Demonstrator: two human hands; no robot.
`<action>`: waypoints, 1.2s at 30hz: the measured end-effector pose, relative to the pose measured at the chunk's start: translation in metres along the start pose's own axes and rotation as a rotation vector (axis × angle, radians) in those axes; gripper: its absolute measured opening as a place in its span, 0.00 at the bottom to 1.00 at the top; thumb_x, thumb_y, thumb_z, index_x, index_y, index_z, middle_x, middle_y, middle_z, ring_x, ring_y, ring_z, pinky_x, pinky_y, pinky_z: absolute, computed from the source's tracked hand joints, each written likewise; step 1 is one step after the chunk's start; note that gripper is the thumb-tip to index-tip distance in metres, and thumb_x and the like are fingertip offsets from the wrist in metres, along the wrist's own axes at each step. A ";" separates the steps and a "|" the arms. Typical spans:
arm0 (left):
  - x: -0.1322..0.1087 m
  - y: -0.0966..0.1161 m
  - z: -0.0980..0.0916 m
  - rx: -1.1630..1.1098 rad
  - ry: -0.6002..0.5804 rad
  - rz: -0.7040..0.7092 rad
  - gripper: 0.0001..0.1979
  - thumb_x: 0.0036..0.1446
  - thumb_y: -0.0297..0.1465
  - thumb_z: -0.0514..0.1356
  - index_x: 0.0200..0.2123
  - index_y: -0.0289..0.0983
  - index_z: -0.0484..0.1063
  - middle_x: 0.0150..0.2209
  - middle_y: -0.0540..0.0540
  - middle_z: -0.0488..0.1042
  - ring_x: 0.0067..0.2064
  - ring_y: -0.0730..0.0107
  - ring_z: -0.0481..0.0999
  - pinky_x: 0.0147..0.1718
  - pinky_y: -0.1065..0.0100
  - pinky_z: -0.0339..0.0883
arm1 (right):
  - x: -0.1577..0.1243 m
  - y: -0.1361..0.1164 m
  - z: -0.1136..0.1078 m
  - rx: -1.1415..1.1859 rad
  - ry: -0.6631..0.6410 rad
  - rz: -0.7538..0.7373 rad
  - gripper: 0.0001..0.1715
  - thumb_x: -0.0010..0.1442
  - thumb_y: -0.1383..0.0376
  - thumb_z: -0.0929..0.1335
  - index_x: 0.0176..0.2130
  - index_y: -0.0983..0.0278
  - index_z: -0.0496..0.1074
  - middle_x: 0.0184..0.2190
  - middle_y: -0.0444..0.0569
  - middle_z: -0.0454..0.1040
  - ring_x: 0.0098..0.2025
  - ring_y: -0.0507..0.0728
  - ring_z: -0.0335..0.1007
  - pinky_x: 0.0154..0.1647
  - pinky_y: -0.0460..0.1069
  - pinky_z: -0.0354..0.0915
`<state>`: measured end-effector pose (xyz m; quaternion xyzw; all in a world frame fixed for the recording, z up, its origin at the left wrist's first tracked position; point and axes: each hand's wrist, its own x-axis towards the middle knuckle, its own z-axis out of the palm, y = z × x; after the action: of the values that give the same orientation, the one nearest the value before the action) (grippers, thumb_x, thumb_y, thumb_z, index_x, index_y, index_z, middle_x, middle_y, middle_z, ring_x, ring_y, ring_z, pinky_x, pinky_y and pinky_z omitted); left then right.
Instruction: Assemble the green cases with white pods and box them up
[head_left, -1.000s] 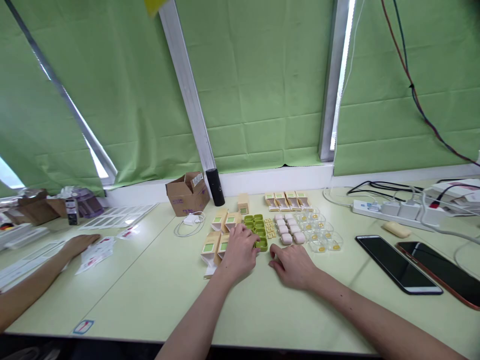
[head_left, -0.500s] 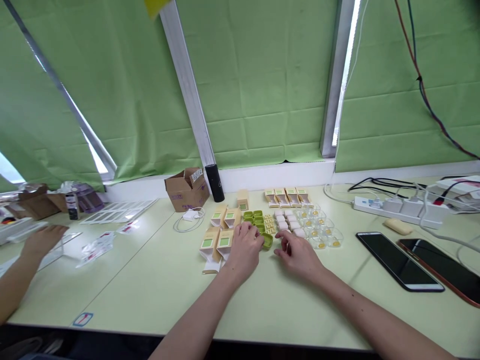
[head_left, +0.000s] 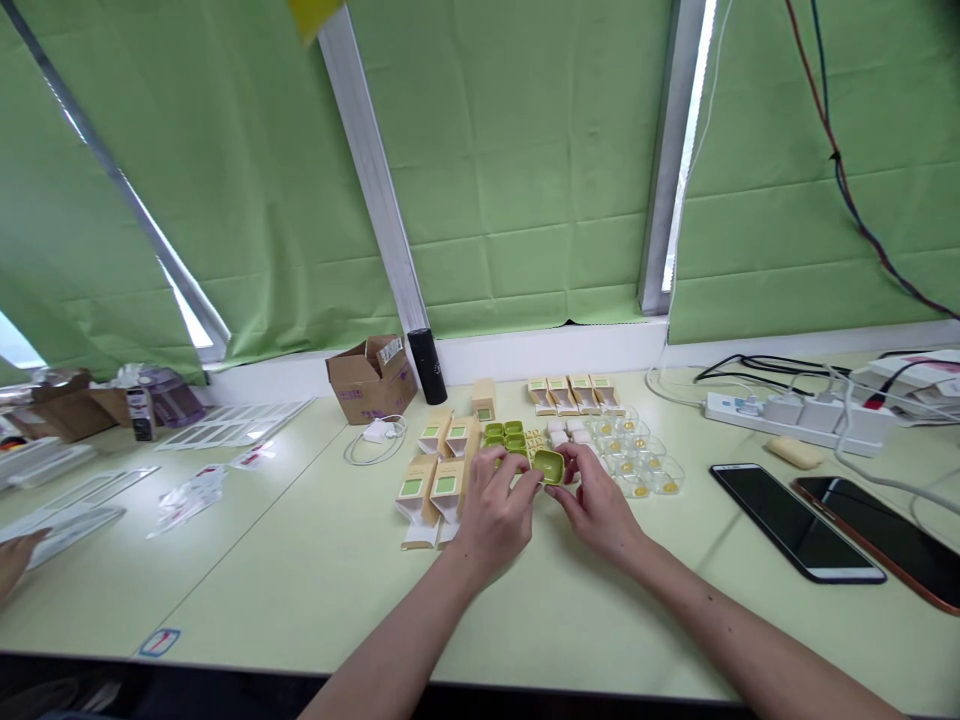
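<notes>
My left hand (head_left: 496,512) and my right hand (head_left: 598,503) meet over the middle of the pale table (head_left: 300,570) and pinch a small green tray (head_left: 549,466) between their fingertips, lifted a little off the surface. Behind it lie more green trays (head_left: 505,434), small pale cases (head_left: 564,431) and clear cups with yellow bits (head_left: 637,455). Beige cartons with green labels (head_left: 433,485) sit just left of my left hand.
Two dark phones (head_left: 795,520) lie at the right, with a power strip and cables (head_left: 787,410) behind. A cardboard box (head_left: 371,380) and black cylinder (head_left: 427,366) stand by the window sill. Another person's hand (head_left: 13,560) rests by papers at the far left.
My left hand picked one green tray out of the group and raised it; my right hand came over and took its other side. The other person's hand drew back to the left.
</notes>
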<state>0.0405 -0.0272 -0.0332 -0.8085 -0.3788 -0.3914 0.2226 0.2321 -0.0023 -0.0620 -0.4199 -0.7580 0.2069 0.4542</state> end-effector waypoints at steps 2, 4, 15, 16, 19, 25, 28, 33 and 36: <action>0.001 -0.001 -0.002 -0.049 0.068 -0.025 0.14 0.64 0.24 0.61 0.52 0.41 0.73 0.49 0.39 0.77 0.53 0.49 0.70 0.51 0.47 0.69 | 0.000 -0.001 -0.001 0.073 0.021 -0.036 0.22 0.69 0.60 0.65 0.60 0.57 0.59 0.50 0.54 0.70 0.47 0.61 0.72 0.41 0.55 0.71; 0.002 -0.004 -0.004 -0.111 0.109 -0.021 0.18 0.64 0.25 0.61 0.57 0.40 0.70 0.53 0.38 0.77 0.55 0.48 0.71 0.53 0.45 0.70 | 0.000 -0.002 -0.002 0.119 0.029 -0.058 0.22 0.70 0.59 0.64 0.61 0.56 0.59 0.52 0.55 0.69 0.51 0.62 0.70 0.45 0.56 0.72; 0.006 -0.010 -0.001 -0.260 0.135 0.048 0.24 0.67 0.23 0.59 0.65 0.41 0.67 0.54 0.38 0.80 0.57 0.54 0.75 0.55 0.49 0.74 | -0.002 -0.007 -0.005 0.120 -0.044 -0.163 0.19 0.75 0.57 0.60 0.63 0.56 0.60 0.59 0.56 0.68 0.56 0.63 0.69 0.53 0.58 0.72; 0.006 -0.011 -0.001 -0.267 0.139 0.044 0.24 0.67 0.23 0.59 0.65 0.40 0.68 0.53 0.39 0.80 0.55 0.54 0.76 0.54 0.50 0.75 | -0.002 -0.007 -0.004 0.127 -0.046 -0.166 0.19 0.75 0.56 0.60 0.62 0.56 0.60 0.58 0.56 0.69 0.55 0.63 0.70 0.54 0.58 0.72; 0.006 -0.011 0.001 -0.293 0.148 0.021 0.21 0.68 0.25 0.60 0.62 0.41 0.71 0.50 0.39 0.82 0.51 0.55 0.76 0.50 0.51 0.75 | -0.003 -0.007 -0.005 0.151 -0.065 -0.159 0.19 0.76 0.55 0.59 0.61 0.56 0.62 0.55 0.56 0.70 0.52 0.62 0.70 0.53 0.59 0.71; 0.002 -0.010 0.010 -0.535 0.101 -0.326 0.15 0.64 0.34 0.68 0.54 0.40 0.80 0.42 0.41 0.81 0.44 0.58 0.78 0.44 0.58 0.76 | -0.004 -0.009 -0.007 0.159 -0.021 -0.125 0.28 0.75 0.55 0.62 0.70 0.53 0.55 0.60 0.56 0.68 0.57 0.64 0.69 0.56 0.61 0.70; 0.000 -0.011 0.016 -0.704 0.071 -0.536 0.15 0.60 0.36 0.70 0.49 0.40 0.83 0.40 0.42 0.80 0.42 0.61 0.80 0.43 0.61 0.77 | -0.003 -0.010 -0.008 0.144 0.011 -0.162 0.32 0.72 0.58 0.66 0.70 0.52 0.54 0.60 0.55 0.68 0.57 0.64 0.69 0.55 0.61 0.70; 0.002 -0.012 0.021 -0.933 0.053 -0.805 0.16 0.55 0.39 0.73 0.45 0.38 0.85 0.39 0.41 0.83 0.41 0.59 0.83 0.45 0.60 0.77 | -0.003 -0.010 -0.006 0.124 0.019 -0.179 0.29 0.66 0.64 0.68 0.64 0.54 0.60 0.56 0.53 0.70 0.54 0.63 0.69 0.54 0.60 0.71; 0.004 -0.010 0.020 -1.023 0.022 -0.902 0.18 0.52 0.41 0.75 0.44 0.37 0.85 0.41 0.40 0.85 0.42 0.57 0.84 0.45 0.60 0.78 | -0.002 -0.009 -0.004 0.161 0.040 -0.148 0.25 0.66 0.65 0.67 0.60 0.55 0.62 0.55 0.53 0.70 0.53 0.62 0.69 0.54 0.60 0.70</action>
<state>0.0438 -0.0065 -0.0410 -0.5711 -0.4438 -0.5840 -0.3685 0.2319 -0.0094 -0.0549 -0.3289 -0.7588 0.2243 0.5154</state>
